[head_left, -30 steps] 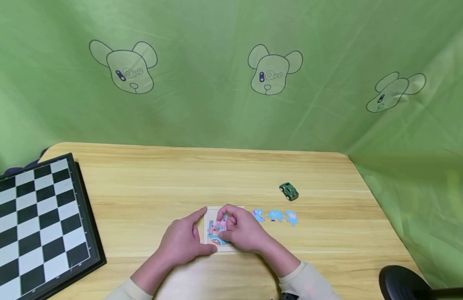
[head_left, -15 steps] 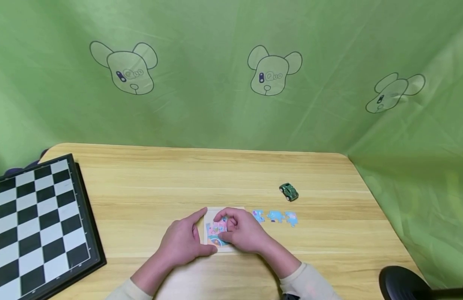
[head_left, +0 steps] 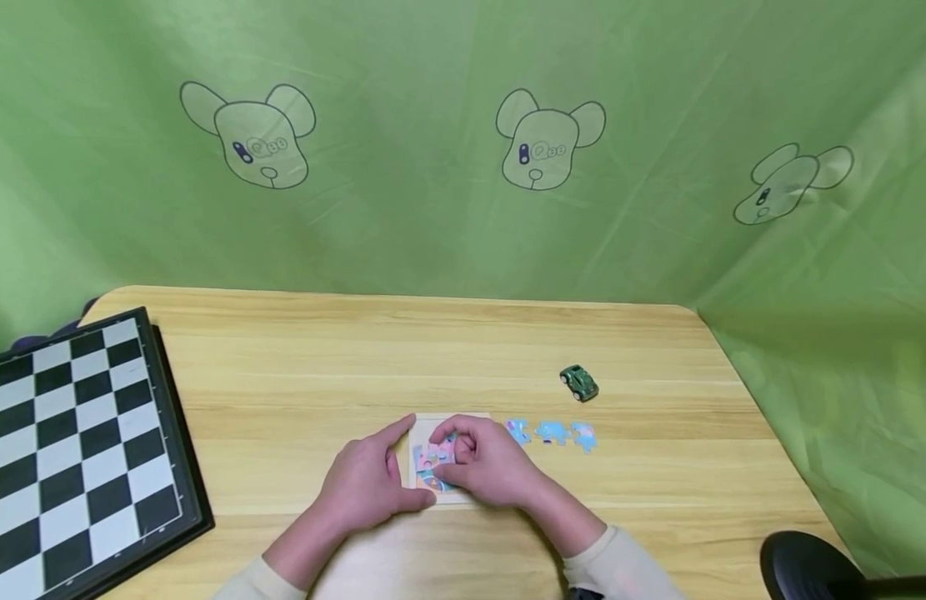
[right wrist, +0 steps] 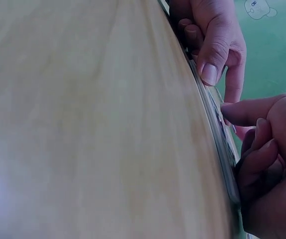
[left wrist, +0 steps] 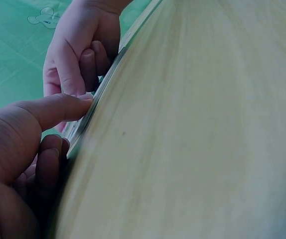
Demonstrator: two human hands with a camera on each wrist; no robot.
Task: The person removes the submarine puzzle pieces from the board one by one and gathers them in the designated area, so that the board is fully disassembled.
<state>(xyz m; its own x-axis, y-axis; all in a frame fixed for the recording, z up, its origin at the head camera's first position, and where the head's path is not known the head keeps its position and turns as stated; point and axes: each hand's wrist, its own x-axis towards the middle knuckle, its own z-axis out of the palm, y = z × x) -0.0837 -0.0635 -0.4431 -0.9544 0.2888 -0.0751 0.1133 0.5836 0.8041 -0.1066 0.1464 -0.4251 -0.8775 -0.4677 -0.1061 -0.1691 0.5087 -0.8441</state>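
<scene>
A small jigsaw puzzle tray (head_left: pixel 432 422) with a pale frame lies flat on the table, holding pink and blue jigsaw pieces at its lower left. My left hand (head_left: pixel 363 483) holds the tray's left side, index finger at the upper corner and thumb at the lower one. Over the tray's right part, my right hand (head_left: pixel 493 462) pinches a jigsaw piece (head_left: pixel 446 451) between thumb and index finger; its other fingers are curled. Much of that piece and the tray's right side are hidden. In the right wrist view the tray (right wrist: pixel 214 124) is seen almost edge-on.
Right of the tray lie a few loose blue jigsaw pieces (head_left: pixel 553 432). A green toy car (head_left: pixel 579 382) stands behind them. A checkered board (head_left: pixel 95 450) occupies the table's left side. A black round object (head_left: pixel 803 567) is at lower right, and a green curtain (head_left: pixel 432 233) hangs behind.
My right fingers and the piece beneath them have shifted slightly left and toward me within the tray. My left hand stays in place on the tray.
</scene>
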